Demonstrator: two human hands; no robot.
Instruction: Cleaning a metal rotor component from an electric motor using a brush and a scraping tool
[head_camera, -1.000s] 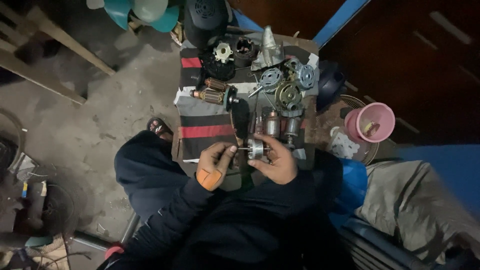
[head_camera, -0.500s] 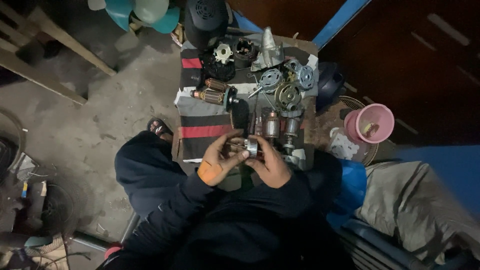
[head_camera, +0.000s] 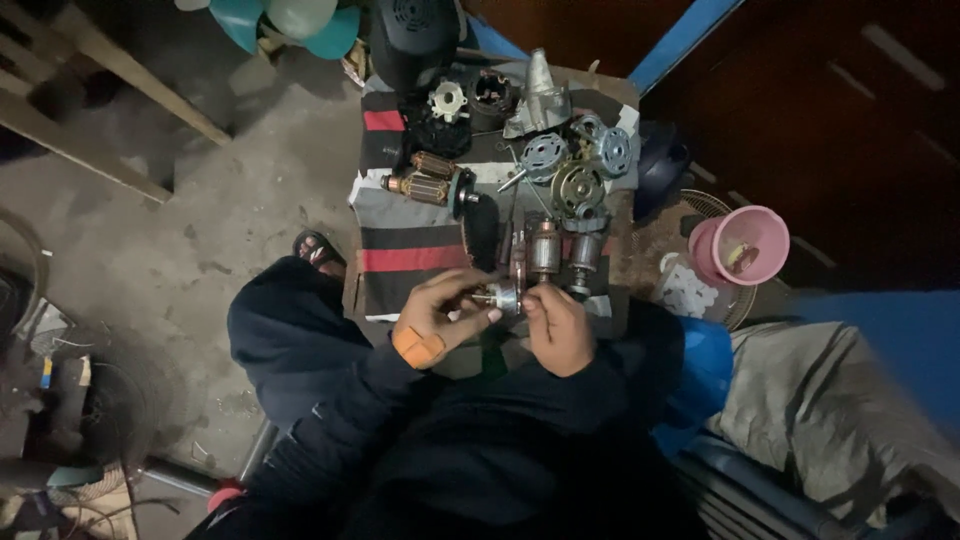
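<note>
Both my hands meet over the near edge of a small table covered by a striped cloth. My left hand, with an orange band at the wrist, and my right hand together hold a small metal motor rotor between the fingertips. Just beyond the hands two more rotors stand on the cloth. A copper-wound armature lies farther left. Round metal motor housings and gears lie at the table's far right.
A pink bowl rests on a fan grille right of the table. Black motor casings and teal fan blades lie at the far end. Wooden planks cross the concrete floor left. My dark-clad knee rises beside the table.
My hands have drawn closer together around the small rotor, and the left hand's fingers have turned over it. Little else has moved.
</note>
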